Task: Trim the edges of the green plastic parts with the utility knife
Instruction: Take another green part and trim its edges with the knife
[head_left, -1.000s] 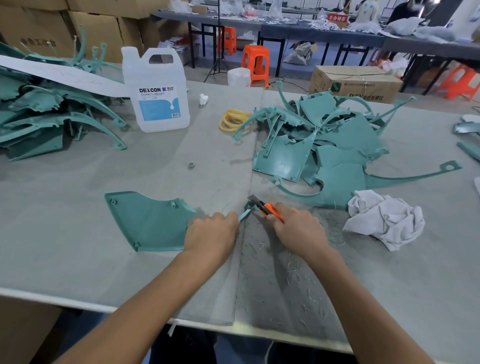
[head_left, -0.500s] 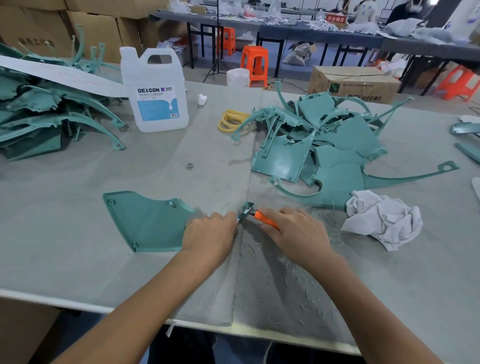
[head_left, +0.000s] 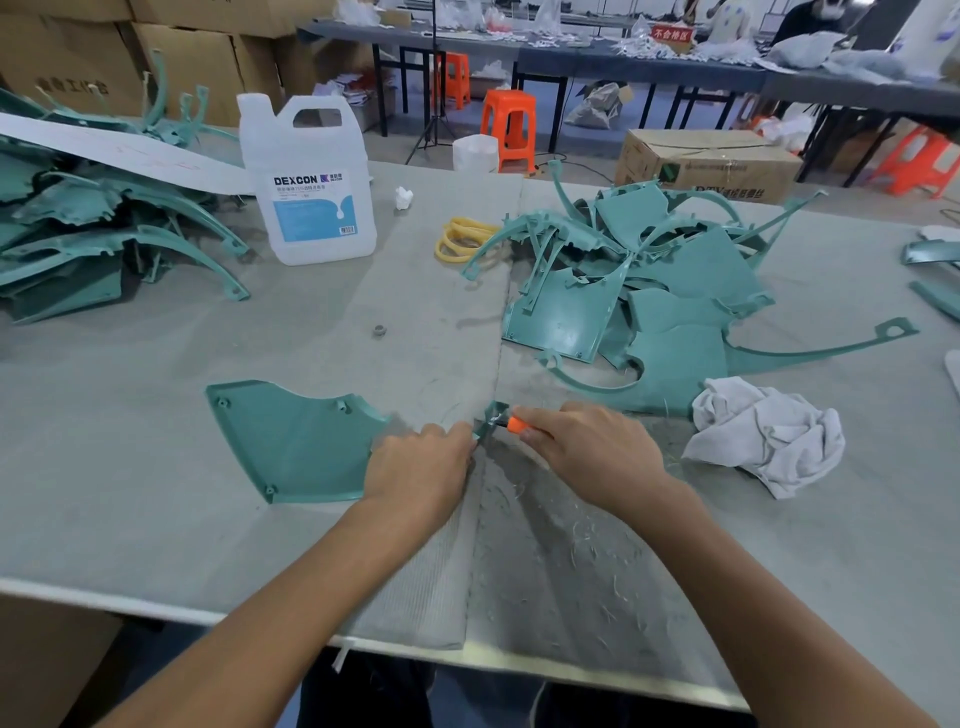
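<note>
On the table (head_left: 156, 519), from the knife (head_left: 511, 425): part (head_left: 296, 447) at 9 o'clock, jug (head_left: 311, 208) at 11, bands (head_left: 462, 241) at 12, pile (head_left: 675, 291) at 2, rag (head_left: 769, 441) at 3

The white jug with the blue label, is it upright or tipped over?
Upright. The jug stands on its base on the table, with its handle at the top and its label reading level.

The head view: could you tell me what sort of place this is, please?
Likely a factory finishing workshop: heaps of green plastic parts on the bench, cardboard boxes behind, long worktables with orange stools.
</note>
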